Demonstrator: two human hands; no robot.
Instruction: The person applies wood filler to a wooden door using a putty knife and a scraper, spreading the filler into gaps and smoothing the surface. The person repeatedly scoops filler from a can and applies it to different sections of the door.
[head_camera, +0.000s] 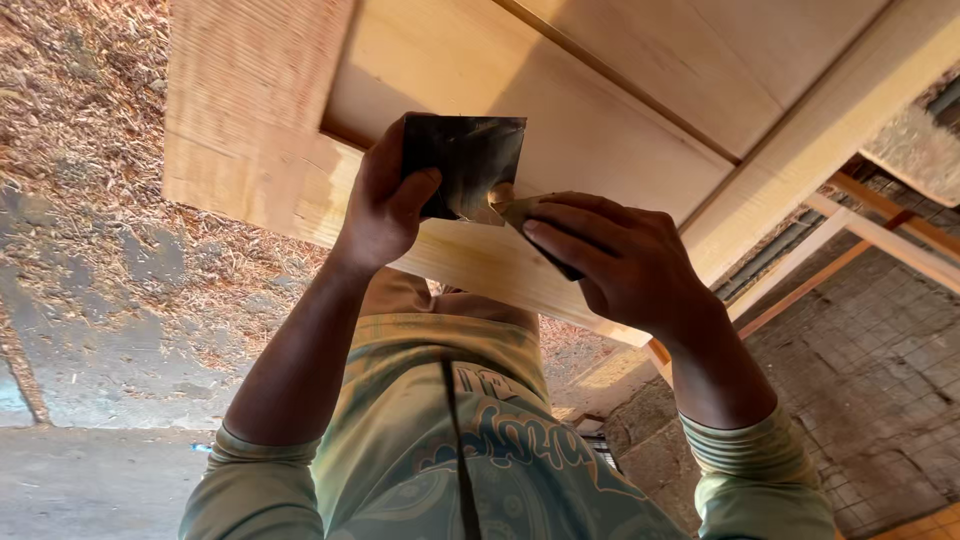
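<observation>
- Dark sheet (470, 160), 1, square, likely abrasive paper: lies flat against the pale wooden panel (560, 130), at its near rail; its lower right corner folds toward the body.
- Left hand (385, 200), 1: grasping the sheet's left edge, thumb on its face.
- Right hand (625, 260), 1: pinching the folded corner, just right of the sheet and lower on the panel.
- Both hands touch the sheet; neither is nearer.
- Panel: 1, long axis running left to right.
- Wood shavings (90, 140): on the ground left of the panel.
</observation>
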